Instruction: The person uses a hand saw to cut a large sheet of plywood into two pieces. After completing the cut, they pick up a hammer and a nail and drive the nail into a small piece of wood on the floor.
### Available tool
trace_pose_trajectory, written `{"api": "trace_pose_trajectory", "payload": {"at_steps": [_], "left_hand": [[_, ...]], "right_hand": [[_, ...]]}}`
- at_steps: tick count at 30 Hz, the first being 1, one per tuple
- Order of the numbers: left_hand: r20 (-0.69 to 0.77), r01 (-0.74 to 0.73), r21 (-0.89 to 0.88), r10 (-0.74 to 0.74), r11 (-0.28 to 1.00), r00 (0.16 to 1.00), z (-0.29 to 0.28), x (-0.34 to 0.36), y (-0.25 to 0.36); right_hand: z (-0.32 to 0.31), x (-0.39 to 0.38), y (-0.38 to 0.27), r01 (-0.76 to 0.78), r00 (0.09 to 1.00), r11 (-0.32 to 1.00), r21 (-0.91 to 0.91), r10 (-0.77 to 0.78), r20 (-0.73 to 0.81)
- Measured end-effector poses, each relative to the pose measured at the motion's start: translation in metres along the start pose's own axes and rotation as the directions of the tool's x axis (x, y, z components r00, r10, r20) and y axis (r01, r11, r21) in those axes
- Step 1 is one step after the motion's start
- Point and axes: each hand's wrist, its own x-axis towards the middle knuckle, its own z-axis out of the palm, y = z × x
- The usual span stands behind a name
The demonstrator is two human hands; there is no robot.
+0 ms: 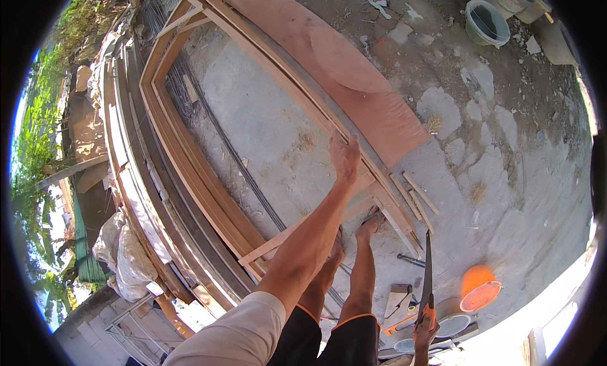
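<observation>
Hands, wooden frame, handsaw

Left hand (345, 156): arm outstretched, fingers gripping wooden frame (208, 176) rail, frame leaning on stacked frames. Right hand (425, 333): low, fingers closed on handsaw (428, 277), blade pointing up.

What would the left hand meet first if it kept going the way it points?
The left hand already rests on the wooden frame's far rail; beyond it, up and right, the plywood sheet likely comes first, though depth is unclear.
</observation>
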Motion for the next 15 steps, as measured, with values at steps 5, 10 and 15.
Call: {"api": "trace_pose_trajectory", "payload": {"at_steps": [5, 10, 15], "left_hand": [[0.399, -0.07, 0.172, -0.004, 0.983, 0.917, 0.047, -0.062, 0.052], [0.635, -0.029, 0.222, -0.122, 0.975, 0.762, -0.012, -0.167, -0.073], [0.555, 0.005, 0.634, -0.46, 0.773, 0.693, -0.201, -0.253, -0.225]], "right_hand": [[0.019, -0.019, 0.0, 0.023, 0.997, 0.997, 0.067, -0.017, -0.078], [0.04, -0.029, -0.004, 0.015, 0.994, 0.997, 0.082, -0.006, -0.107], [0.04, -0.06, 0.029, 0.064, 0.985, 0.996, 0.065, -0.052, -0.167]]}}
